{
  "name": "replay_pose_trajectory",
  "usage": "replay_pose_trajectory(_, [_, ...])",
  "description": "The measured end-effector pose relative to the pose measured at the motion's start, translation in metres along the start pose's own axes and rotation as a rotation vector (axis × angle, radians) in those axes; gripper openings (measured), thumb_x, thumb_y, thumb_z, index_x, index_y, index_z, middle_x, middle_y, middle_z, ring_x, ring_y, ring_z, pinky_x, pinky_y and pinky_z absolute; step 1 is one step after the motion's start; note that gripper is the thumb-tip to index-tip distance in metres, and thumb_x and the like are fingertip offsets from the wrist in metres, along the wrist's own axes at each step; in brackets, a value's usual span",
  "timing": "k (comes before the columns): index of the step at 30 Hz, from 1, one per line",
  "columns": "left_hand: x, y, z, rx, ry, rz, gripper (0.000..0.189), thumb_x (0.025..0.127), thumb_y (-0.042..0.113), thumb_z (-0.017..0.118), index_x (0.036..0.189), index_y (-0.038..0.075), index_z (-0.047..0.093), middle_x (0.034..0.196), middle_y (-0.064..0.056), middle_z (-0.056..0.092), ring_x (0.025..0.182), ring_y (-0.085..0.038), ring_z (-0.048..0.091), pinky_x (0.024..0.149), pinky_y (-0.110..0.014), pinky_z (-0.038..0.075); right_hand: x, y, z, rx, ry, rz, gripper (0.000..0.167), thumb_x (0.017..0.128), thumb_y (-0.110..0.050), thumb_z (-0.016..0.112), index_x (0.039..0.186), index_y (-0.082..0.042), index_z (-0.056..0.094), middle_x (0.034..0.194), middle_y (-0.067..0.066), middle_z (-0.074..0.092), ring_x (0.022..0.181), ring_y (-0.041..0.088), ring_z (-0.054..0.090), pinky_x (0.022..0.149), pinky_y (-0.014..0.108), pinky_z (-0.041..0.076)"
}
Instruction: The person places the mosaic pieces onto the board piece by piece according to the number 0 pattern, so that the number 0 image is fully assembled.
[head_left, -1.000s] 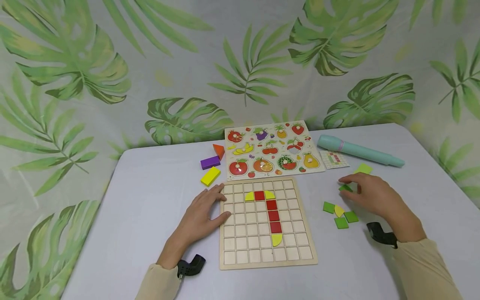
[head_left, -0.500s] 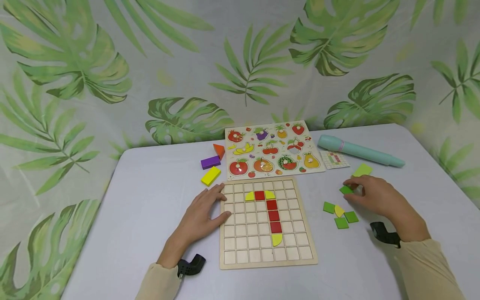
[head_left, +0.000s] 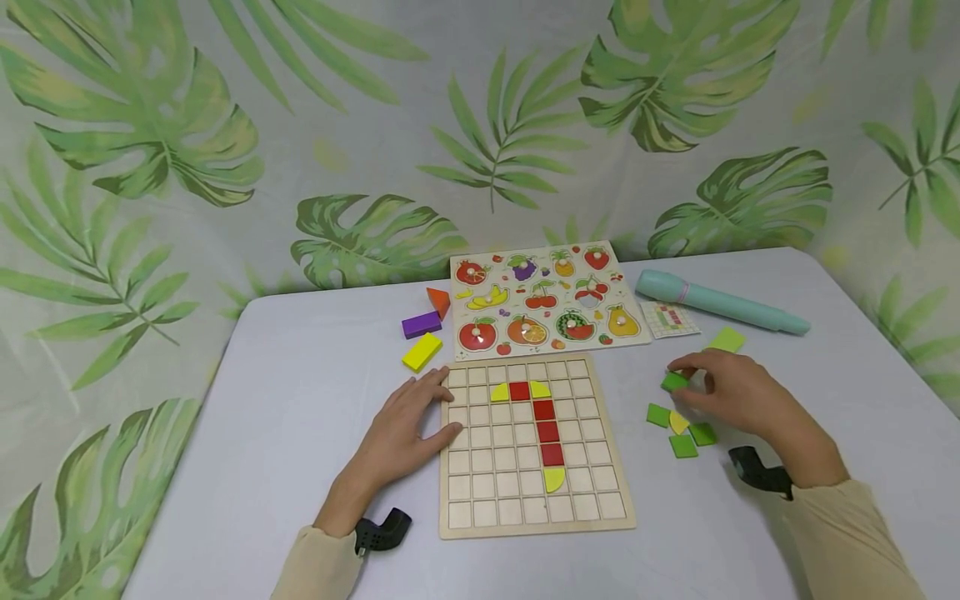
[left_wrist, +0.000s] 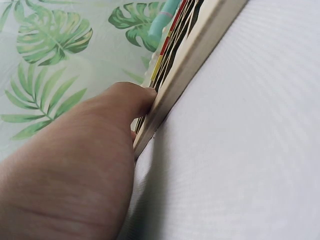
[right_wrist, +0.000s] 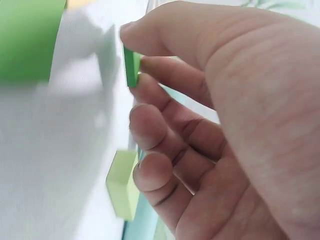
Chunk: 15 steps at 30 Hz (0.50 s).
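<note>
Between the thumb and fingertips of my right hand (head_left: 738, 396) a small green square tile (head_left: 674, 382) is pinched, seen edge-on in the right wrist view. Just below that hand in the head view lie more green tiles (head_left: 683, 446) and a yellow quarter-round tile (head_left: 678, 422). My left hand (head_left: 405, 433) rests on the left edge of a wooden grid board (head_left: 495, 485), its thumb over the rim. Set in the board's cells are several red square tiles (head_left: 548, 431) and three yellow quarter-round tiles (head_left: 554, 479), forming a hook shape.
Behind the board lies a fruit knob puzzle (head_left: 551, 310). To its right are a patterned card (head_left: 670, 319), a teal tapered stick (head_left: 723, 304) and a light green block (head_left: 727, 338). Yellow (head_left: 422, 352), purple (head_left: 422, 325) and orange (head_left: 438, 302) blocks lie at its left.
My right hand takes hold of the green tile near the light green block and shifts left with it. The left hand and the board stay put.
</note>
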<state>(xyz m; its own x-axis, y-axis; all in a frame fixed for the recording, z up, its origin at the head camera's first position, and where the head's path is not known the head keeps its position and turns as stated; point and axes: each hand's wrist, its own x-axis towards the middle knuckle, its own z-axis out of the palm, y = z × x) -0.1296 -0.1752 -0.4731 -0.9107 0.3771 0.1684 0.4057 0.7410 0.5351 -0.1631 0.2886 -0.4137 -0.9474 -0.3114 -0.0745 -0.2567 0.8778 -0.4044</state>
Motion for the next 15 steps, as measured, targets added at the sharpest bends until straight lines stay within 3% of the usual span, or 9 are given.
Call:
replay_pose_trajectory(9, [0.0, 0.0, 0.0, 0.001, -0.009, -0.011, 0.035, 0.096, 0.039, 0.072, 0.122, 0.018, 0.062, 0.164, 0.0, 0.041, 0.153, -0.022, 0.037, 0.13, -0.044, 0.022, 0.0, -0.032, 0.007, 0.03, 0.058, -0.103, 0.036, 0.089, -0.016, 0.079, 0.122, -0.006, 0.072, 0.104, 0.004, 0.068, 0.069, 0.01, 0.048, 0.053, 0.023, 0.042])
replay_pose_trajectory(15, [0.0, 0.0, 0.0, -0.001, -0.011, -0.009, 0.036, 0.096, 0.039, 0.072, 0.123, 0.018, 0.062, 0.164, 0.0, 0.04, 0.153, -0.021, 0.036, 0.13, -0.044, 0.023, 0.001, -0.054, 0.017, 0.041, 0.054, -0.141, 0.035, 0.088, -0.016, 0.08, 0.122, -0.012, 0.073, 0.102, -0.002, 0.065, 0.074, 0.011, 0.048, 0.057, 0.023, 0.042])
